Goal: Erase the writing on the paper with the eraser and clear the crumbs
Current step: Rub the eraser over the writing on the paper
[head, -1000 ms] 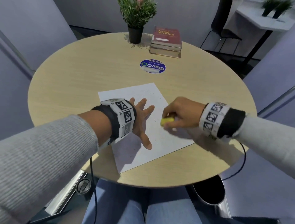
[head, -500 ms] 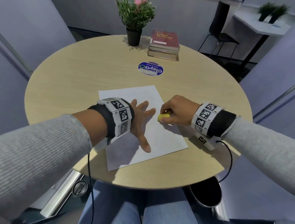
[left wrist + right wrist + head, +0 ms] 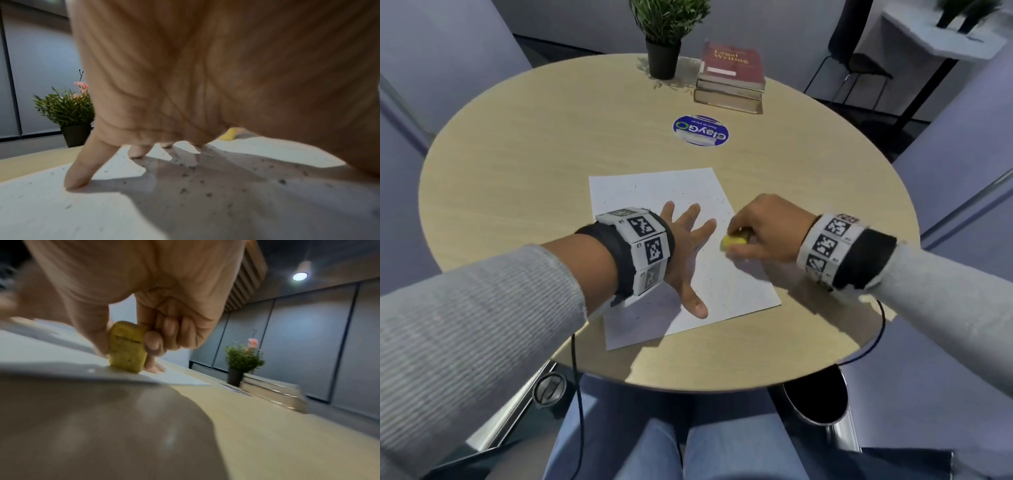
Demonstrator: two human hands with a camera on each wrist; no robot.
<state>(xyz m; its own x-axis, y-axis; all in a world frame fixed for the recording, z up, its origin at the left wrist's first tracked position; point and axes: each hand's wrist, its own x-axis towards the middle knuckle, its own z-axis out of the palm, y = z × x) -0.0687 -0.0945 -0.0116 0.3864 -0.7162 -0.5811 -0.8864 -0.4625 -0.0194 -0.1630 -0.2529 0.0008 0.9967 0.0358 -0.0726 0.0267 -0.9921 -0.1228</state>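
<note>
Head view: the left hand [image 3: 685,253] lies spread on the paper [image 3: 654,192], fingers straight and splayed, thumb [image 3: 695,305] pointing toward the near edge, holding nothing. Just right of its fingertips, the right hand [image 3: 767,229] curls round the yellow eraser [image 3: 734,241], which sits at the paper's right edge beneath the thumb and forefinger. Dark crumbs [image 3: 717,200] dot the sheet beyond the left fingertips. The paper rests on a round table [image 3: 517,154]. Past both hands lie a blue disc [image 3: 700,132], a stack of books [image 3: 731,77] and a potted plant [image 3: 666,37].

Left wrist view: the palm arches over the paper [image 3: 51,211], with the little finger [image 3: 82,167] and the next fingertips pressed down on it. Crumbs [image 3: 195,181] are scattered under the palm. Beyond the fingers a bit of the eraser [image 3: 227,134] shows; the plant [image 3: 68,112] stands to the left.

Right wrist view: thumb [image 3: 90,331] and curled fingers [image 3: 153,342] pinch the eraser [image 3: 127,347] upright, its lower end touching the paper [image 3: 41,353] near the edge. The plant [image 3: 242,360] and books [image 3: 273,392] lie beyond the knuckles.
</note>
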